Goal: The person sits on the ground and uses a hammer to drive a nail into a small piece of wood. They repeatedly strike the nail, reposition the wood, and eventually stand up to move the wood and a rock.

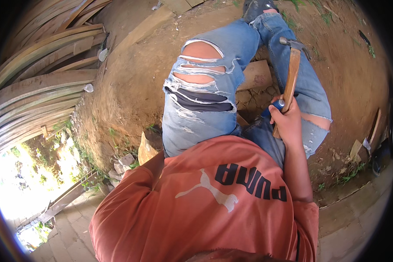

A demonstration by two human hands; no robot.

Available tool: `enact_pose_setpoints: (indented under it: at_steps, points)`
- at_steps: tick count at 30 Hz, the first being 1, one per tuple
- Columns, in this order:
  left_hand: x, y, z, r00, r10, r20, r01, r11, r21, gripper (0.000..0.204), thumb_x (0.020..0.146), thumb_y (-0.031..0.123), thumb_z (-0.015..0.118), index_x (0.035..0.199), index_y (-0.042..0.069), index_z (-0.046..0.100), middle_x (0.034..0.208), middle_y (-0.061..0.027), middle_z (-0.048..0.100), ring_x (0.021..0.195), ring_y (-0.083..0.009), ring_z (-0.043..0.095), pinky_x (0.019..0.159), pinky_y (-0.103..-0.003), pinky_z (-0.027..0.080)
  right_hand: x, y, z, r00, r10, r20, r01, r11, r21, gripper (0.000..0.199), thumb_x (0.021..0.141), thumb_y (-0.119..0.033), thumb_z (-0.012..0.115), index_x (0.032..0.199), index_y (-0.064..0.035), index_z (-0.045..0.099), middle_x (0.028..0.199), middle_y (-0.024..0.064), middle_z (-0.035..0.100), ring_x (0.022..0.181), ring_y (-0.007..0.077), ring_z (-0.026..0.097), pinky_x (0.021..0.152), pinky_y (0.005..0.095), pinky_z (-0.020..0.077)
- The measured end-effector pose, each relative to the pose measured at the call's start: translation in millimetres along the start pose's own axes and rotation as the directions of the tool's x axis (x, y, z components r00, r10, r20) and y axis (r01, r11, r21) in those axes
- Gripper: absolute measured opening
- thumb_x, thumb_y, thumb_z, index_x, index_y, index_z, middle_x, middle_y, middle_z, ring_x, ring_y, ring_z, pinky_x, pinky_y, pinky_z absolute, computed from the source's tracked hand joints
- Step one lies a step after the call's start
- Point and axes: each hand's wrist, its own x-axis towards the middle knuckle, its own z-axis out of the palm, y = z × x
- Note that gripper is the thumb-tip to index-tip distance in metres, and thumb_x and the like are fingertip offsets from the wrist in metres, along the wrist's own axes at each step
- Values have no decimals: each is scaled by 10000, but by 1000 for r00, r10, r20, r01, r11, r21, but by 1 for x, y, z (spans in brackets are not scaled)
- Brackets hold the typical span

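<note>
My right hand (pixel 290 121) is wrapped round the wooden handle of a claw hammer (pixel 292 72). The hammer points away from me, and its metal head lies over my right lower leg. Close against the thumb of the same hand is a blue piece with a round shiny end (pixel 278 104), perhaps a tool handle; its other end is hidden. Of my left arm only a short stretch of forearm (pixel 154 167) shows beside my left thigh. The left hand itself is out of sight behind the leg and shirt.
I sit on bare earth (pixel 131 87) in ripped jeans (pixel 196 126). Stacked planks (pixel 43 87) fill the left side. A flat brown block (pixel 255 75) lies between my legs, and a pale stone (pixel 148 147) stands by my left hip. Wood scraps (pixel 356 148) lie at right.
</note>
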Motion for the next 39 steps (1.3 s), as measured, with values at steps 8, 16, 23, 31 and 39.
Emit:
enact_pose_setpoints:
  at_steps: [8,16,23,31,39]
  points:
    - [5,17,-4,1000,-1,26,2,998,-63,707,917,470,701,1442,19,556,1505,-220,606,1368,-375,607,1133,-467,491,0,-5,0,999,23,28,-22,999,-31,266,916,5,750,1101,-28,561,837,-5,604,632,68,598,548,256,478]
    - [3,28,-11,998,-6,55,13,992,-122,717,956,504,637,1470,11,544,1520,-213,601,1379,-366,600,1146,-466,480,0,-9,3,1000,17,18,-16,1000,-19,259,909,-2,759,1083,-33,570,838,-4,602,637,69,598,553,257,478]
    - [-12,31,-13,997,-25,72,35,987,-154,731,991,533,580,1495,5,533,1532,-207,596,1388,-358,595,1158,-466,470,0,1,0,1000,-9,26,10,1000,-24,296,896,-14,776,1118,-22,580,889,6,608,672,74,598,577,269,482]
    - [-21,49,-10,996,-31,81,49,970,-239,753,1031,567,516,1523,-3,520,1547,-199,591,1399,-349,589,1172,-465,458,6,-4,-7,995,59,78,-62,998,29,301,906,-4,757,1140,-23,568,889,11,602,657,76,602,561,261,484]
    - [-20,60,-9,992,-20,121,66,919,-388,780,1071,601,451,1551,-11,508,1562,-192,587,1410,-340,582,1185,-465,447,4,-12,-1,995,52,87,-50,999,-20,279,916,17,737,1121,-27,554,859,10,605,623,77,597,546,254,482]
